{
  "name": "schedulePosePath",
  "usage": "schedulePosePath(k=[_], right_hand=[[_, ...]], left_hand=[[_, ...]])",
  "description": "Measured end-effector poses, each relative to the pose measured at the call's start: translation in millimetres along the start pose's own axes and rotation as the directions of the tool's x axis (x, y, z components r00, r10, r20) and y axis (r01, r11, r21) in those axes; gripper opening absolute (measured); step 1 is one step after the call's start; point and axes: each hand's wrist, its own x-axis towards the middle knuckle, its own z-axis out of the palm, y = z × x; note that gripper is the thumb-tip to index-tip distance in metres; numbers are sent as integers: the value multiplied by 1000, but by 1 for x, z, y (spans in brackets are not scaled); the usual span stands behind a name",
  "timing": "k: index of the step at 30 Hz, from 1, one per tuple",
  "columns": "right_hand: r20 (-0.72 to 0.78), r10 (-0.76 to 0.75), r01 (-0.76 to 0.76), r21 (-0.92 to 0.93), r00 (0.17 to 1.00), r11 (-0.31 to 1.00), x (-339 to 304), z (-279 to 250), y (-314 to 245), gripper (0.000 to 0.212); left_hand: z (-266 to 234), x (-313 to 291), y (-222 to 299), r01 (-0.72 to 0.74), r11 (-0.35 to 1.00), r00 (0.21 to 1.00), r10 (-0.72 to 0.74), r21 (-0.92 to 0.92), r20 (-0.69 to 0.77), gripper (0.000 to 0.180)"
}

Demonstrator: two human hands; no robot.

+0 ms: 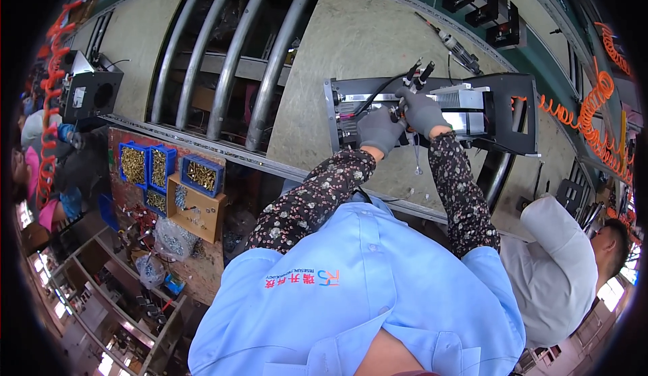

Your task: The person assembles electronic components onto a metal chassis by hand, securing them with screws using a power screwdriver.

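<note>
A long black metal chassis [503, 133] lies on the workbench in front of me, with a silver finned block [459, 99] inside it. My left hand [381, 131], in a grey glove, is over the left half of the chassis, its fingers curled at a small dark part I cannot make out. Close beside it, my right hand [424, 113], gloved too, is bent with its fingers pressed together at the same spot. Thick black cables with plug-like ends [425, 74] rise just beyond my fingers. A slim silver tool, perhaps a wrench [417, 165], shows below and between my hands.
A power screwdriver [459, 52] lies beyond the chassis. Metal rollers [226, 65] span the line at left. Blue bins of brass-coloured fasteners [133, 165] and a cardboard box [202, 210] sit at lower left. Orange coiled hoses [594, 106] hang at right, near another person [557, 275].
</note>
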Motion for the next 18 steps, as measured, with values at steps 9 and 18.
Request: schedulePosePath(k=[9, 18], right_hand=[[-120, -15, 29, 119, 993, 993, -2, 9, 8, 25], [-61, -71, 75, 69, 996, 995, -2, 6, 7, 29]], left_hand=[[11, 3, -5, -20, 1000, 998, 18, -24, -61, 39], [9, 4, -1, -67, 998, 994, 65, -13, -92, 40]])
